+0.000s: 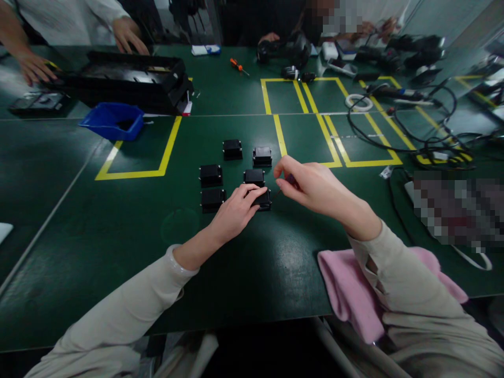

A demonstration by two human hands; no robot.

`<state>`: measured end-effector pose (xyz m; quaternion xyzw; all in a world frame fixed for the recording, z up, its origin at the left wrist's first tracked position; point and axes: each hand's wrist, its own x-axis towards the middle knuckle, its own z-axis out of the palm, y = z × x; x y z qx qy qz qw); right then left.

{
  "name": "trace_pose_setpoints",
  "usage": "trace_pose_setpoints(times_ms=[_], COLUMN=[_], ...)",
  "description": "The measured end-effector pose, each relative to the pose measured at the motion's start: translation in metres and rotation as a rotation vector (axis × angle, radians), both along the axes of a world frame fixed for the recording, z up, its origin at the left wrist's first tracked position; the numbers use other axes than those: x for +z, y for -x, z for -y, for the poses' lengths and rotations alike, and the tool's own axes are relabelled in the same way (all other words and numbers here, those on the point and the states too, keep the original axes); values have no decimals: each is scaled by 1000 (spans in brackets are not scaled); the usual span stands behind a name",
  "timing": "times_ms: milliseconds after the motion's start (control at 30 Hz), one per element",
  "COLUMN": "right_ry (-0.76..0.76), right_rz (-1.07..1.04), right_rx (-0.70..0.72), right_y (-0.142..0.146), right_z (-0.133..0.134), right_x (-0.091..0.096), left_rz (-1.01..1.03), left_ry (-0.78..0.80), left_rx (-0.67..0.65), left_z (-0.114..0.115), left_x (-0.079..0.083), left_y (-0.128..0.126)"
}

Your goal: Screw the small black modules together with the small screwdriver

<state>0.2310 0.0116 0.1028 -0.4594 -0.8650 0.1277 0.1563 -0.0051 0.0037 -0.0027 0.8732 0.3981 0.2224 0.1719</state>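
Several small black box-shaped parts with bright screw-like pins at their sides stand in two columns on the green table. My left hand (pixel 235 211) holds the nearest right-hand black block (pixel 263 199), fingers over its top and thumb at its near edge. Just right of that block, my right hand (pixel 305 181) is closed in a pinch around the dark handle of what looks like a thin screwdriver (pixel 290 179). Its slim shaft points at the block's right side; whether the tip touches is too small to tell. Another black block (pixel 254 176) sits right behind, and one more (pixel 213 200) lies left of my left hand.
A blue bin (pixel 114 121) and a long black housing (pixel 129 79) stand at the back left, near another person's hands (pixel 128 35). An orange screwdriver (pixel 237 65) lies at the back. Black cables (pixel 433 142) tangle at right; a pink cloth (pixel 346 283) is under my right forearm.
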Motion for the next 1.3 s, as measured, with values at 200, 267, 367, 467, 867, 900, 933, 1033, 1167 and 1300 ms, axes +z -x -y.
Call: trace_pose_setpoints(times_ms=[200, 267, 367, 467, 867, 900, 933, 1033, 1167, 1300], right_ry=[17, 19, 8, 7, 28, 29, 28, 24, 18, 24], right_rz=[5, 8, -4, -14, -23, -18, -14, -26, -55, -34], right_rx=[-2, -5, 3, 10, 3, 0, -4, -5, 0, -16], right_y=[0, 0, 0, 0, 1, 1, 1, 1, 1, 1], right_z=[0, 0, 0, 0, -2, -2, -2, -2, -1, -2], right_x=[1, 1, 1, 1, -2, -2, -2, -3, -4, -5], left_rz=[-9, -8, -7, -9, -21, -23, -26, -30, -29, -24], left_ry=[1, 0, -6, -7, -5, -5, -5, -9, -11, -10], left_rx=[6, 6, 6, 6, 9, 10, 11, 9, 4, 5], left_z=[0, 0, 0, 0, 0, 0, 0, 0, 0, 0], left_x=[0, -1, -1, -1, -1, -1, -1, 0, 0, 2], left_y=[0, 0, 0, 0, 0, 0, 0, 0, 0, 0])
